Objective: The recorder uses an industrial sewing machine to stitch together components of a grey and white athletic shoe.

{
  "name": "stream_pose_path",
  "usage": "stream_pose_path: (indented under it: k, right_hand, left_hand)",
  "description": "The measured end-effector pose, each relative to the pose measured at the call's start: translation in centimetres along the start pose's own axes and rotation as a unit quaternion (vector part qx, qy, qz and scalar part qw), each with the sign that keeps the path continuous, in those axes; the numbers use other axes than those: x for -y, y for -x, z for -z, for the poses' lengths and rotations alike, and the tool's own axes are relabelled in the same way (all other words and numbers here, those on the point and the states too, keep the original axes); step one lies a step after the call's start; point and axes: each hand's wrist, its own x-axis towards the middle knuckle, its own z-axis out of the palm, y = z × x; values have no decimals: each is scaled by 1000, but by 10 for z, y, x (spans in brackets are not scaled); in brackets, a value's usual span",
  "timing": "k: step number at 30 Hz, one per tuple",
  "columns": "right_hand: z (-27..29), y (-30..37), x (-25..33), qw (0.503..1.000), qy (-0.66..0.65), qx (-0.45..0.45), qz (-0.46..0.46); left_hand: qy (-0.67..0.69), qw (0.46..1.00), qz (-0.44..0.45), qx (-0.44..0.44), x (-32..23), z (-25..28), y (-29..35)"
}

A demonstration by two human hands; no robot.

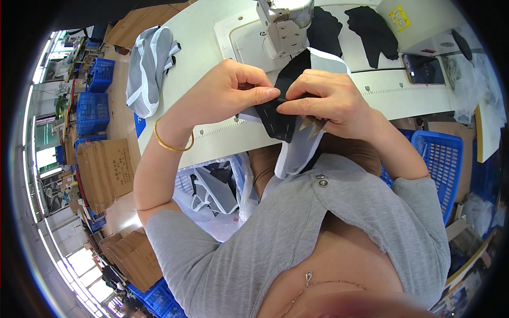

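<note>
My left hand (231, 89) pinches the edge of a black fabric piece (278, 123) between thumb and fingers. Close beside it, my right hand (330, 100) grips the same fabric, its thumb and forefinger pressed together. The black piece appears joined to grey fabric with white edging (300, 151), which hangs over the table's front edge toward my lap. Below my right palm, a pointed, brownish metallic-looking thing (308, 124) sticks out; its kind is unclear. Both hands are just in front of the sewing machine (286, 34), above the white table (212, 140).
Black cut fabric pieces (372, 33) lie behind my right hand, near a phone (423, 69). Grey, white-edged pieces (150, 69) rest at the table's left. A plastic-lined basket (241, 185) holds more pieces below; a blue basket (442, 159) stands at right. Cardboard boxes (105, 172) are at left.
</note>
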Motion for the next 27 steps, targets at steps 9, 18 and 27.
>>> stream_pose_path:
  k: [9,18,27]
  right_hand:
    - [6,1,2,986,-93,-20,-137]
    - [7,-2,-2,983,-44,87,-154]
    - [5,1,-4,986,-33,71,-147]
  left_hand:
    - [-88,993,-72,26,-13,-2,3]
    - [-116,989,-91,-32,-21,-13,6]
    - [-151,979,-116,-73,-21,-13,6]
